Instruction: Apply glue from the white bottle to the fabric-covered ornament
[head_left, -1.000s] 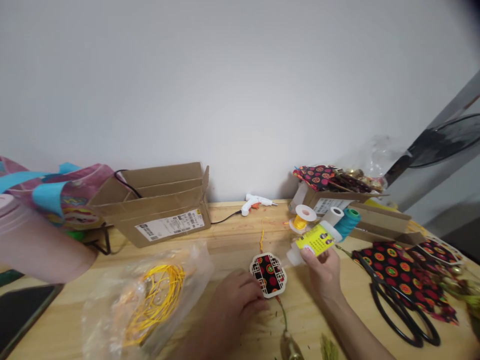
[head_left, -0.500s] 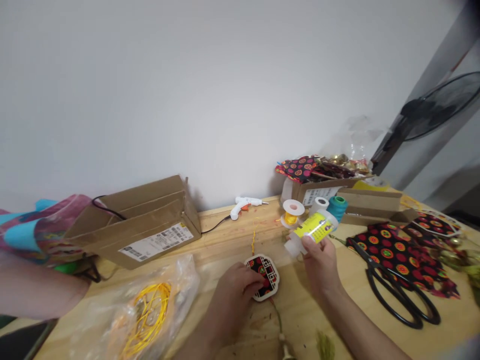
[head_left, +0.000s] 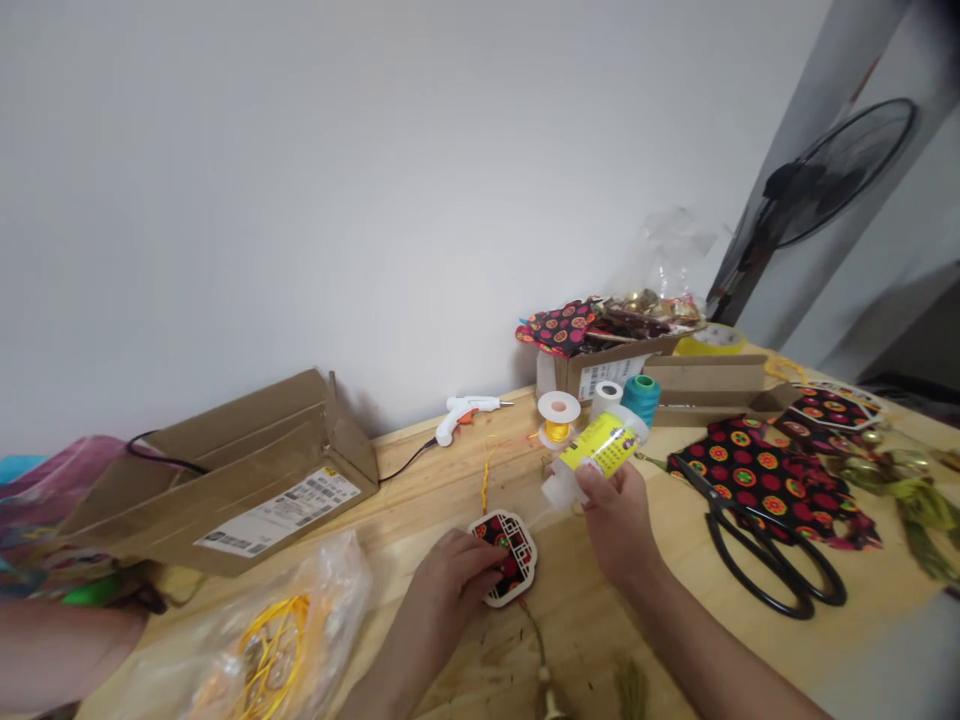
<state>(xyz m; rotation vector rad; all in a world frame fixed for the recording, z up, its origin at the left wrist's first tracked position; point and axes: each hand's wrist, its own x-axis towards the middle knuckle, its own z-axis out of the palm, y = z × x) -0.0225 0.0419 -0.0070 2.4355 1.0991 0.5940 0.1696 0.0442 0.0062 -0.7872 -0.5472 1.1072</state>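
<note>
My left hand (head_left: 451, 580) has its fingers closed on the left side of a lobed ornament (head_left: 517, 568), which has a pale lattice frame and black-and-red patterned fabric. It lies on the table, with a yellow cord (head_left: 486, 480) at its top and a green cord with a small bell (head_left: 547, 690) below. In my right hand (head_left: 619, 515) is a clear glue bottle (head_left: 604, 442) with a yellow label. The bottle is tilted, its narrow nozzle pointing down and left toward the ornament's right edge. Whether the nozzle touches the frame, I cannot tell.
A white glue gun (head_left: 465, 415) lies by the wall. Thread spools (head_left: 641, 400) stand behind the bottle. Black scissors (head_left: 757, 545) rest on patterned fabric (head_left: 742, 470) at right. Cardboard box (head_left: 172, 490) and bag of yellow cord (head_left: 330, 600) are at left; another person's arm (head_left: 67, 645) shows there.
The view has turned right, so most things sit further left in the picture. The bottle's nozzle now shows near the ornament's right edge. Both hands keep their holds.
</note>
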